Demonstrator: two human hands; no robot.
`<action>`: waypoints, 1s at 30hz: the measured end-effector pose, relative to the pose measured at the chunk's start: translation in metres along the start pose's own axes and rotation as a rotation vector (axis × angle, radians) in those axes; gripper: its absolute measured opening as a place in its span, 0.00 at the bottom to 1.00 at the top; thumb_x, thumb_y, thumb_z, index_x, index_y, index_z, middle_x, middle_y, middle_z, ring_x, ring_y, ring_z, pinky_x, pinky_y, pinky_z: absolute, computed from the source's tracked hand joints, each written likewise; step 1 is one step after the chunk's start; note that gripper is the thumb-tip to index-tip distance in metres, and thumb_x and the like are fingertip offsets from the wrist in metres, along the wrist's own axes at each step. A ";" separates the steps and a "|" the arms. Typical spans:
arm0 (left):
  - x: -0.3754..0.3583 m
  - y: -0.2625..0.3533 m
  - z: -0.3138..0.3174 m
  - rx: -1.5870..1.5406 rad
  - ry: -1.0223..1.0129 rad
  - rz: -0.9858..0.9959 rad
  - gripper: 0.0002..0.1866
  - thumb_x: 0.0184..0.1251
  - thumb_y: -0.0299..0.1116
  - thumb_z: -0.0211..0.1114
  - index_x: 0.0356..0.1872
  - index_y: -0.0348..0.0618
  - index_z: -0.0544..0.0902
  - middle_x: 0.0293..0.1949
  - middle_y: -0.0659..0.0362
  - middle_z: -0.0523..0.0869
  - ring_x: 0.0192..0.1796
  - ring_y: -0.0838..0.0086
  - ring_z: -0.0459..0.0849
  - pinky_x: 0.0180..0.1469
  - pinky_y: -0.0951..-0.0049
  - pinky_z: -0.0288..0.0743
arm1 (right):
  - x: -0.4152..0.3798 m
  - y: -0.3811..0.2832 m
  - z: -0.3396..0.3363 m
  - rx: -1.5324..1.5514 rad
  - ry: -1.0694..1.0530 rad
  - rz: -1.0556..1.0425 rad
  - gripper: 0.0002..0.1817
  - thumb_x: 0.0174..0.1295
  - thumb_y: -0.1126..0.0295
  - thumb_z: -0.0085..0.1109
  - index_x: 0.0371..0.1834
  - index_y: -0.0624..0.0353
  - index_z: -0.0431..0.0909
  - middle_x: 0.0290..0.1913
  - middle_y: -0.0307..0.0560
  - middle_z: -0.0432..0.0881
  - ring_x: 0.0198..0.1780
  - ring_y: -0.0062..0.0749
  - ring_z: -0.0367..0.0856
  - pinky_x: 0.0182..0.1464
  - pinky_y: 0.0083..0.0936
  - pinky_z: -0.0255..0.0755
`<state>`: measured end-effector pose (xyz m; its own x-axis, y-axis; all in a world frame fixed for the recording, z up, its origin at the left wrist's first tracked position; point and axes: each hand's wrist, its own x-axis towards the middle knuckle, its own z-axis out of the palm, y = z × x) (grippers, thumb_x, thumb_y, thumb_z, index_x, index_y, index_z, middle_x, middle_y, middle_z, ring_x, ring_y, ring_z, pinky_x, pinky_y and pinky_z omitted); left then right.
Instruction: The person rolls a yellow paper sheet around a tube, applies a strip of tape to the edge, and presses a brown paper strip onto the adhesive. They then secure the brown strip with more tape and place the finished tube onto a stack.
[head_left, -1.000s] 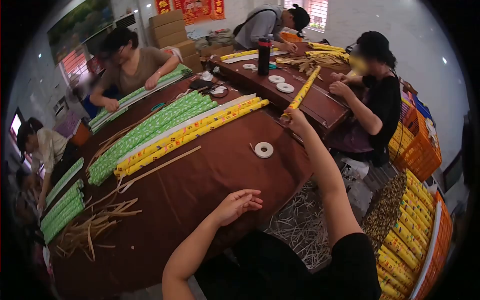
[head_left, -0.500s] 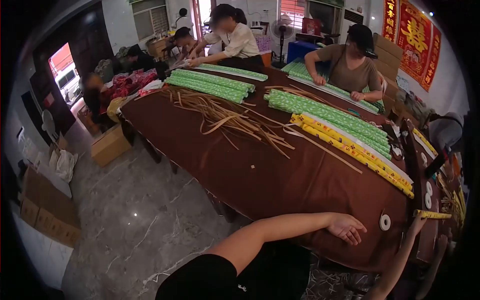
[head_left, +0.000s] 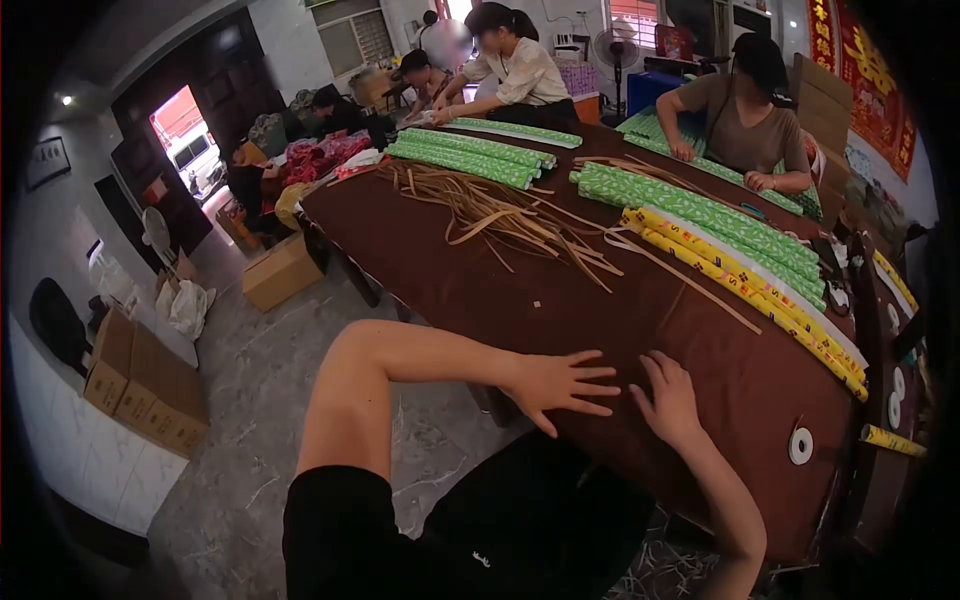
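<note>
My left hand [head_left: 565, 388] is over the near edge of the brown-covered table [head_left: 600, 330], palm down with fingers spread and nothing in it. Close to its right, my right hand [head_left: 672, 400] is over the same cloth, its fingers apart and nothing held. A small pale scrap [head_left: 536, 304] lies just beyond the hands. Farther right rest a white tape roll [head_left: 801, 446] and, on the adjoining surface, a short yellow patterned roll [head_left: 893, 441]. Yellow patterned rolls [head_left: 745, 297] lie beyond my right hand, alongside green leaf-patterned rolls [head_left: 700, 215].
Loose brown strips [head_left: 500, 215] spread across the table's middle. More green rolls [head_left: 470, 158] lie at the far side, where a person in a light top [head_left: 525, 75] and a person in a brown shirt [head_left: 745, 130] work. Cardboard boxes [head_left: 150, 385] stand on the floor at left.
My right hand has come left, away from the short yellow roll, and is now beside my left hand. My left hand has moved left and turned from palm up to palm down, fingers spreading.
</note>
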<state>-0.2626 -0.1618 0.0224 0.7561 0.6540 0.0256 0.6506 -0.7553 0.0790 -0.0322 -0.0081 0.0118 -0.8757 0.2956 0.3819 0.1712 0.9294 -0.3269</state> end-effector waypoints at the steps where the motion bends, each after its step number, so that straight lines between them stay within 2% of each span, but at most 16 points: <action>1: -0.010 0.001 -0.002 0.013 -0.089 -0.075 0.46 0.61 0.58 0.65 0.77 0.54 0.56 0.79 0.48 0.50 0.79 0.44 0.47 0.75 0.35 0.36 | 0.005 -0.003 0.012 -0.046 -0.012 -0.115 0.25 0.66 0.63 0.60 0.64 0.60 0.72 0.66 0.55 0.71 0.66 0.50 0.69 0.67 0.42 0.62; 2: -0.007 0.003 0.000 0.017 -0.083 -0.112 0.45 0.61 0.55 0.66 0.77 0.60 0.57 0.79 0.51 0.50 0.79 0.46 0.46 0.75 0.35 0.38 | 0.011 -0.002 0.019 -0.100 -0.021 -0.238 0.26 0.66 0.61 0.59 0.65 0.59 0.72 0.68 0.54 0.70 0.68 0.48 0.68 0.69 0.42 0.61; 3: -0.006 0.002 0.006 0.023 -0.078 -0.124 0.45 0.61 0.55 0.66 0.77 0.60 0.57 0.79 0.51 0.50 0.79 0.46 0.46 0.75 0.35 0.38 | 0.011 0.001 0.021 -0.131 -0.118 -0.233 0.26 0.68 0.59 0.57 0.66 0.57 0.71 0.71 0.51 0.68 0.72 0.44 0.65 0.72 0.41 0.58; 7: -0.008 0.000 0.012 0.036 0.018 -0.087 0.47 0.59 0.49 0.69 0.78 0.64 0.54 0.79 0.54 0.50 0.79 0.48 0.47 0.75 0.36 0.42 | 0.003 0.012 0.013 -0.028 -0.171 -0.218 0.26 0.68 0.58 0.57 0.67 0.55 0.71 0.72 0.50 0.67 0.73 0.42 0.64 0.74 0.42 0.55; 9: -0.005 0.001 0.005 0.064 -0.104 -0.124 0.48 0.57 0.51 0.71 0.77 0.64 0.56 0.79 0.54 0.50 0.79 0.46 0.48 0.74 0.34 0.43 | 0.003 0.010 0.010 0.002 -0.151 -0.217 0.27 0.68 0.58 0.57 0.67 0.55 0.71 0.72 0.49 0.68 0.74 0.42 0.63 0.75 0.42 0.54; 11: -0.006 0.000 0.008 0.040 -0.086 -0.080 0.50 0.55 0.51 0.72 0.78 0.64 0.55 0.79 0.54 0.50 0.79 0.47 0.47 0.74 0.34 0.44 | 0.005 0.010 0.009 -0.007 -0.150 -0.194 0.27 0.67 0.58 0.57 0.67 0.56 0.72 0.71 0.50 0.68 0.74 0.42 0.63 0.74 0.42 0.55; 15: -0.006 -0.001 0.008 0.035 -0.139 -0.116 0.51 0.54 0.51 0.73 0.78 0.65 0.53 0.79 0.55 0.50 0.79 0.49 0.47 0.74 0.35 0.44 | 0.004 0.010 0.011 0.012 -0.132 -0.182 0.26 0.67 0.57 0.57 0.65 0.57 0.73 0.70 0.51 0.70 0.73 0.43 0.64 0.74 0.42 0.56; 16: -0.005 -0.001 0.008 0.041 -0.155 -0.142 0.52 0.54 0.52 0.73 0.78 0.65 0.52 0.80 0.55 0.49 0.80 0.49 0.47 0.75 0.36 0.44 | 0.005 0.008 0.011 -0.005 -0.056 -0.186 0.23 0.63 0.63 0.62 0.61 0.57 0.76 0.65 0.51 0.74 0.69 0.44 0.70 0.70 0.42 0.63; 17: -0.004 -0.001 0.008 0.032 -0.156 -0.106 0.52 0.54 0.52 0.73 0.78 0.65 0.52 0.80 0.55 0.49 0.80 0.49 0.47 0.75 0.36 0.44 | 0.005 0.008 0.011 -0.015 -0.054 -0.150 0.23 0.63 0.63 0.62 0.61 0.57 0.76 0.65 0.51 0.74 0.69 0.44 0.70 0.70 0.42 0.63; 19: -0.005 -0.001 0.007 0.056 -0.157 -0.135 0.52 0.54 0.52 0.72 0.79 0.65 0.51 0.80 0.55 0.49 0.80 0.50 0.47 0.75 0.37 0.45 | 0.008 0.010 0.011 0.034 0.078 -0.136 0.19 0.61 0.67 0.64 0.55 0.58 0.79 0.59 0.49 0.79 0.62 0.43 0.76 0.63 0.40 0.70; 20: -0.006 -0.001 0.008 0.052 -0.160 -0.105 0.52 0.54 0.52 0.72 0.79 0.65 0.51 0.80 0.55 0.49 0.80 0.50 0.47 0.75 0.37 0.45 | 0.011 0.008 0.009 0.014 0.162 -0.115 0.16 0.58 0.70 0.66 0.51 0.59 0.81 0.53 0.47 0.81 0.54 0.42 0.80 0.56 0.38 0.73; 23: -0.007 -0.002 0.009 0.068 -0.119 -0.098 0.52 0.55 0.52 0.71 0.79 0.65 0.50 0.80 0.55 0.49 0.79 0.50 0.48 0.74 0.38 0.46 | 0.010 0.020 0.013 -0.013 0.241 0.025 0.13 0.60 0.68 0.65 0.46 0.60 0.82 0.52 0.47 0.81 0.52 0.41 0.80 0.54 0.37 0.74; 25: -0.006 -0.003 0.007 0.085 -0.141 -0.113 0.48 0.59 0.54 0.68 0.79 0.65 0.51 0.79 0.54 0.51 0.79 0.49 0.49 0.73 0.36 0.48 | 0.016 0.022 0.008 -0.025 0.245 0.073 0.15 0.59 0.66 0.65 0.48 0.59 0.81 0.50 0.46 0.82 0.49 0.41 0.81 0.52 0.37 0.74; 27: -0.005 -0.004 0.008 0.093 -0.135 -0.093 0.48 0.60 0.54 0.68 0.79 0.64 0.50 0.79 0.53 0.51 0.79 0.48 0.49 0.73 0.36 0.49 | 0.028 0.030 0.002 -0.307 0.213 0.005 0.18 0.57 0.64 0.67 0.50 0.58 0.80 0.47 0.45 0.83 0.47 0.41 0.81 0.49 0.36 0.74; 29: -0.007 -0.004 0.007 0.095 -0.144 -0.085 0.48 0.61 0.54 0.67 0.79 0.64 0.50 0.79 0.53 0.50 0.78 0.47 0.49 0.73 0.35 0.49 | 0.051 0.050 -0.024 -0.447 0.139 0.199 0.21 0.55 0.62 0.68 0.51 0.56 0.80 0.45 0.47 0.83 0.45 0.43 0.81 0.48 0.37 0.75; 30: -0.007 -0.004 0.006 0.091 -0.152 -0.087 0.49 0.61 0.54 0.67 0.79 0.63 0.49 0.79 0.52 0.50 0.78 0.46 0.49 0.72 0.35 0.49 | 0.062 0.078 -0.035 -0.389 0.238 0.344 0.21 0.54 0.63 0.69 0.50 0.57 0.80 0.44 0.49 0.84 0.46 0.46 0.82 0.48 0.40 0.76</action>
<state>-0.2704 -0.1634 0.0158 0.6941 0.7083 -0.1287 0.7127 -0.7013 -0.0163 -0.0574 0.0903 0.0408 -0.6222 0.5950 0.5088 0.6211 0.7708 -0.1420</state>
